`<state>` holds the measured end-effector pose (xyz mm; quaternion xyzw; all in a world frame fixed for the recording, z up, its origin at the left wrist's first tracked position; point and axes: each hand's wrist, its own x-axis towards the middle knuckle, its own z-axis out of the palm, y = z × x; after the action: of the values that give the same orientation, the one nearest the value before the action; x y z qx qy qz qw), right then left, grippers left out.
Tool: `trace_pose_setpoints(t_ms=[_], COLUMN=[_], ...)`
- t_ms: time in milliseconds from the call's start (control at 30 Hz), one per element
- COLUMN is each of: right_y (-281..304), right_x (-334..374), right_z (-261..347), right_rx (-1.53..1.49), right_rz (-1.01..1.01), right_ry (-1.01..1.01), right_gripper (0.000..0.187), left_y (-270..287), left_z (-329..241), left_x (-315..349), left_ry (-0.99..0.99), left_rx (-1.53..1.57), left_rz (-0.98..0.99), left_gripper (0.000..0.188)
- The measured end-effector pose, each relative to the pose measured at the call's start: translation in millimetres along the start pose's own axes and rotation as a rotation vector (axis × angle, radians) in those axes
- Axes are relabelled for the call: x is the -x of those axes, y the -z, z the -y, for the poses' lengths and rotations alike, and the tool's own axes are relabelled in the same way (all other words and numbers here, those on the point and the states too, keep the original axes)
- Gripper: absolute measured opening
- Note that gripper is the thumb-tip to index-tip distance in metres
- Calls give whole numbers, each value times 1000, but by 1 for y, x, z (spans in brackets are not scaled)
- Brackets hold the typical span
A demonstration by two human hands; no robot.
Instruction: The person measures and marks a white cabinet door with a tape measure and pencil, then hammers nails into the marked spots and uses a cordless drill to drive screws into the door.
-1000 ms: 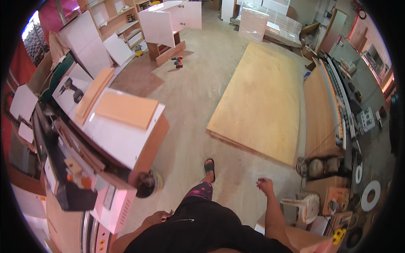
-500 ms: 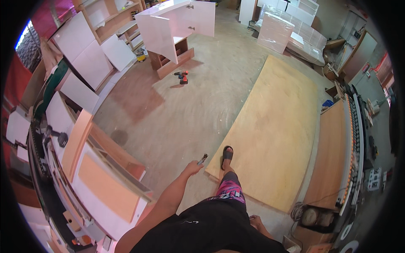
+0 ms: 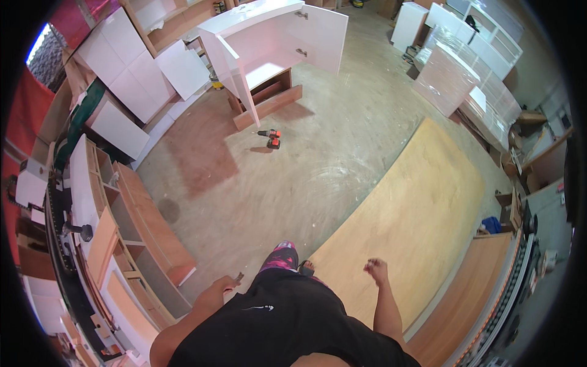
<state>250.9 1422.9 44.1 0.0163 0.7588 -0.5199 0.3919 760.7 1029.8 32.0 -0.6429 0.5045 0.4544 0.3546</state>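
Left hand (image 3: 221,286): fingers pinched on a small dark tool, carried low at the hip.
Right hand (image 3: 376,269): loose fist, empty, swinging over the plywood (image 3: 416,214).
Drill (image 3: 270,137): parked ahead by the cabinet (image 3: 269,49).

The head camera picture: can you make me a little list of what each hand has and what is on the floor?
left hand: closed around a small dark thing, too small to tell what
right hand: a loose fist, holding nothing, above the plywood sheet
floor: an orange and black drill lying on bare concrete
ahead: a white cabinet with its doors open
person's left: a wooden shelf unit
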Motion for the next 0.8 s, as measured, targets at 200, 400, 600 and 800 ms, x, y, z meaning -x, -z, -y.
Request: trace_pose_setpoints(t_ms=[200,400,600,800], right_y=[-13,-70,-96,-140], right_x=[-221,-354,-499,-757], right_z=[151,225,341,436], right_rx=[61,279,262,210], right_rz=[129,149,306,292], right_ry=[84,-434,-350,-319], right_gripper=[7,11,5,10], left_y=[40,116,269,368], left_z=[-115,-318,-720,-936], left_x=[-59,-149,-138,-96], left_ry=[51,-70,-590,-679], left_rx=[157,47,115,647], left_rz=[109,103,-38,20], left_gripper=[39,32,31,27])
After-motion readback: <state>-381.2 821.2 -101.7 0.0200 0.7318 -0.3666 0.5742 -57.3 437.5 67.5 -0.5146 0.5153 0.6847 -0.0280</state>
